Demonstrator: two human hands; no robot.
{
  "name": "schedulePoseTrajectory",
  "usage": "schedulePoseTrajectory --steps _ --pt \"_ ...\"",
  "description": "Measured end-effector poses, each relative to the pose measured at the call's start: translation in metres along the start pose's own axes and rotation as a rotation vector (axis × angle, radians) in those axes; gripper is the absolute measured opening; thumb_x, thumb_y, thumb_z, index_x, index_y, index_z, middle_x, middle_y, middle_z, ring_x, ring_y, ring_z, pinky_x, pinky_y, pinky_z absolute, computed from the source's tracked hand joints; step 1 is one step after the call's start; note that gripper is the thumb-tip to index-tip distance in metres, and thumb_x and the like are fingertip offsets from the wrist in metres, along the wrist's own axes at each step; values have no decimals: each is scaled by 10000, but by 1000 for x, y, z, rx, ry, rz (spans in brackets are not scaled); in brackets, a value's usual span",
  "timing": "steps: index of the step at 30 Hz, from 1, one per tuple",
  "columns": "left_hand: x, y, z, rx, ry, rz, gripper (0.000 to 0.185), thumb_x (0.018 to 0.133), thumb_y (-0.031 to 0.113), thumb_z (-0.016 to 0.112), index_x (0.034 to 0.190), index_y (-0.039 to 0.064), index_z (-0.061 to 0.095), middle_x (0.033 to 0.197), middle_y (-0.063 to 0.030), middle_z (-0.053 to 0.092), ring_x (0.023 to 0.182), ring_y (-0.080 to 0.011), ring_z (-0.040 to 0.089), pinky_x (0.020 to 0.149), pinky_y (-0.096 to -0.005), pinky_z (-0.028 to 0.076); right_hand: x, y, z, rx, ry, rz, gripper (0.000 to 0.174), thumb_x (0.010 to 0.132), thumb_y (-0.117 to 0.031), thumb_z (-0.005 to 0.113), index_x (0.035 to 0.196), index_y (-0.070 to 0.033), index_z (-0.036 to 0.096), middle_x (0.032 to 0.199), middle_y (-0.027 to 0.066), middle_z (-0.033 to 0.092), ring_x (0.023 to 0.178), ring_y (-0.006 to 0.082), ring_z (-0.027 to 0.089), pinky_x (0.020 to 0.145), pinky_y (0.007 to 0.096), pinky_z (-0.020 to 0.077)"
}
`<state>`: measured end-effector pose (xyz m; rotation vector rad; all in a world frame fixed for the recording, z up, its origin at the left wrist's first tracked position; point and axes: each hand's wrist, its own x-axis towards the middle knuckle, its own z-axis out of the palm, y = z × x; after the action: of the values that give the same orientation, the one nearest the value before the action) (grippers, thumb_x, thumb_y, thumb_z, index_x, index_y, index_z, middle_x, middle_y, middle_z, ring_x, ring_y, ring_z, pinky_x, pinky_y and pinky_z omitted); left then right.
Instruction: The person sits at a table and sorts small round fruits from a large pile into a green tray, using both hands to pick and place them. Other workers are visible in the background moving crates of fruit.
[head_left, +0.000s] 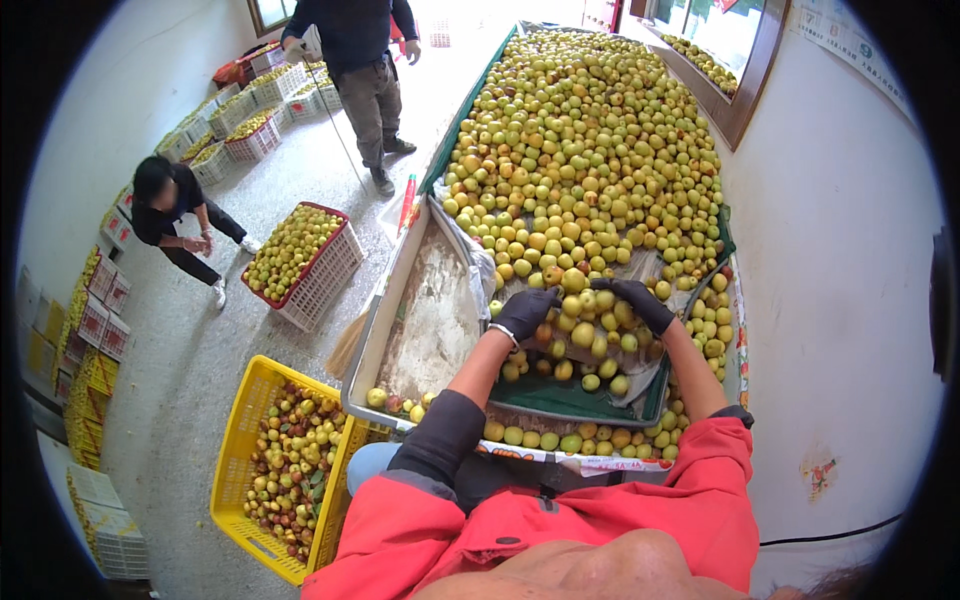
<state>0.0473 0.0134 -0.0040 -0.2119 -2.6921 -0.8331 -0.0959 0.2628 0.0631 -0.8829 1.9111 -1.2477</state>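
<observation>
Both my hands wear black gloves and reach into a long sorting table full of small yellow-green fruits, probably jujubes (577, 165), some with brown-red patches. My left hand (527, 311) is bent at the left side of a loose cluster of fruits (589, 307). Its fingertips touch or nearly touch a brownish fruit (552, 275); whether they grip one is hidden. Across the far right side of the cluster extends my right hand (637, 301), its palm side hidden. Below the hands, a green-lined chute (577, 397) has several fruits at its upper edge.
A yellow plastic crate (232, 465) of redder fruits stands at my left. Beyond it is a full white crate (330, 277) with a red rim. Two people (176, 199) are on the left side, among stacked crates (255, 139). A white wall (825, 247) borders my right.
</observation>
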Motion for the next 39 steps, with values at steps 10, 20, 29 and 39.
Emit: schedulePoseTrajectory --steps 10,20,29,39 --pt "28 5 3 40 390 -116 304 974 283 494 933 61 698 960 -172 677 946 -354 633 861 -453 494 85 95 -176 312 893 195 494 1013 -425 499 1388 -111 567 1339 48 594 1233 176 539 970 306 437" --pt "24 -27 30 93 337 -176 216 960 119 458 1109 40 594 1047 -182 610 1001 -375 587 866 -446 486 172 66 -132 496 736 -31 497 1005 -423 518 1344 -67 590 1268 53 631 1129 167 589 972 295 452" --pt "29 -33 31 -447 348 -465 531 1070 377 347 1426 -8 432 1372 -193 528 1225 -289 530 1040 -355 405 172 56 -103 534 395 -28 483 1006 -410 518 1322 -55 603 1238 54 648 1090 159 606 941 290 468" --pt "37 -35 21 -1150 319 -582 536 1059 431 390 1402 40 517 1372 -58 569 1248 -143 518 1067 -284 383 146 42 -53 515 47 -80 468 1008 -395 518 1297 -41 618 1204 55 667 1046 149 626 906 285 486"
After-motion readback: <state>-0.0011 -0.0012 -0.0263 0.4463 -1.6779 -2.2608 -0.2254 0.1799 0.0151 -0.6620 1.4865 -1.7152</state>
